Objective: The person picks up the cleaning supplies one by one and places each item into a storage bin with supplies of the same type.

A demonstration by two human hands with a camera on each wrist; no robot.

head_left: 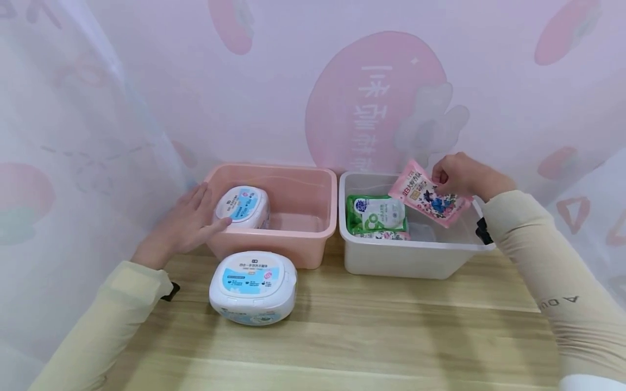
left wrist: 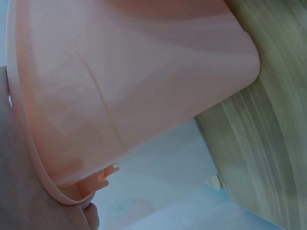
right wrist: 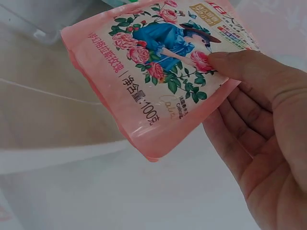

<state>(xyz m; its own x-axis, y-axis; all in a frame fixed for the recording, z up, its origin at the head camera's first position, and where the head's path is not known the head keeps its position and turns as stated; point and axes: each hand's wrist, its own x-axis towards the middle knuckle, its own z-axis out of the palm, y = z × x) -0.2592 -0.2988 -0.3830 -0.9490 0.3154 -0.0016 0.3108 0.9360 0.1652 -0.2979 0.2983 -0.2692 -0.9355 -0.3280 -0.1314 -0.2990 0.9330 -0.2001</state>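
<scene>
My right hand [head_left: 462,175] pinches a pink floral packet [head_left: 426,196] between thumb and fingers, tilted over the white bin [head_left: 406,260]. In the right wrist view, the thumb lies across the printed front of the packet [right wrist: 158,72]. Inside that bin, a green and white pouch [head_left: 383,213] lies on top of another floral packet [head_left: 383,235]. My left hand [head_left: 191,220] rests over the left rim of the pink bin [head_left: 276,241], fingers stretched toward the back. A white lidded tub [head_left: 243,206] with a blue label stands inside the pink bin, near that hand.
A second white tub [head_left: 253,288] with a blue label stands on the wooden table [head_left: 371,331], in front of the pink bin. The two bins stand side by side. A pale curtain with pink prints [head_left: 274,98] hangs close behind them and along both sides.
</scene>
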